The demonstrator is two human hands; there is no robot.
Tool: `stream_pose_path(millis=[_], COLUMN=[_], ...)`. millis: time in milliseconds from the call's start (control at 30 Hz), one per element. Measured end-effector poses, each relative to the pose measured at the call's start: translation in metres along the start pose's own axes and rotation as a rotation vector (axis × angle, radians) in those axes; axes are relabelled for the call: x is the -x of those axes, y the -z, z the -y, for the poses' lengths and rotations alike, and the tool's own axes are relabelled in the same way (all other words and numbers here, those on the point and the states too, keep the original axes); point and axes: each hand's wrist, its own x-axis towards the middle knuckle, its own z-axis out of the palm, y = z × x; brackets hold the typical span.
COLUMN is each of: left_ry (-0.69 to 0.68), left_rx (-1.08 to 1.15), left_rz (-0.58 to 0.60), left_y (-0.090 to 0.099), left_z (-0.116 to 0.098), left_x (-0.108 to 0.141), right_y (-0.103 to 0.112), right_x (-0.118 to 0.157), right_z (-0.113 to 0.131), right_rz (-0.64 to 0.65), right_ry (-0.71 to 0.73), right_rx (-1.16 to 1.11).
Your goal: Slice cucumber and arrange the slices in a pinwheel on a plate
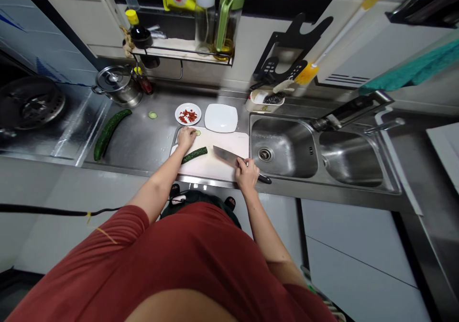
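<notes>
My left hand (pixel 187 137) is over the far left of the white cutting board (pixel 229 169), its fingers closed on a small pale cucumber slice (pixel 198 133). A length of dark green cucumber (pixel 194 155) lies on the board just below that hand. My right hand (pixel 247 173) grips a kitchen knife (pixel 225 155) at the board's right side. The knife's broad blade points left toward the cucumber, apart from it, and its black handle sticks out past my palm.
Behind the board stand a plate of red chopped pieces (pixel 188 116) and a white square plate (pixel 221 118). A whole cucumber (pixel 110 133), a cucumber end (pixel 152 115) and a steel pot (pixel 118 87) are on the left. The double sink (pixel 283 145) borders the board's right.
</notes>
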Motion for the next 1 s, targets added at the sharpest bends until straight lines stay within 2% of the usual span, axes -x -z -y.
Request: stream_pose_path(millis=[167,267,400,600,800,1000], left_ry=[0.181,0.24,0.236,0.074,-0.147,-0.368], left_rx=[0.173,0.245,0.235,0.146,0.052,-0.007], left_rz=[-0.168,-0.191,-0.207,-0.188,-0.14,-0.008], left_y=[0.013,0.021,0.022,0.015,0.009,0.001], left_z=[0.003,0.006,0.008,0.01,0.005,-0.001], left_x=[0.007,0.021,0.041,0.066,0.084,0.09], right_y=[-0.005,-0.01,-0.013,-0.008,-0.008,-0.007], right_x=[-0.004,-0.011,-0.019,-0.026,-0.034,-0.037], right_z=[0.001,0.0,0.005,0.03,0.054,0.076], right_rz=[-0.027,-0.032,-0.002,0.081,0.25,0.43], right_ry=[-0.142,-0.176,-0.142,-0.087,-0.02,0.002], right_rx=[-0.168,-0.306,-0.392,-0.393,-0.365,-0.232])
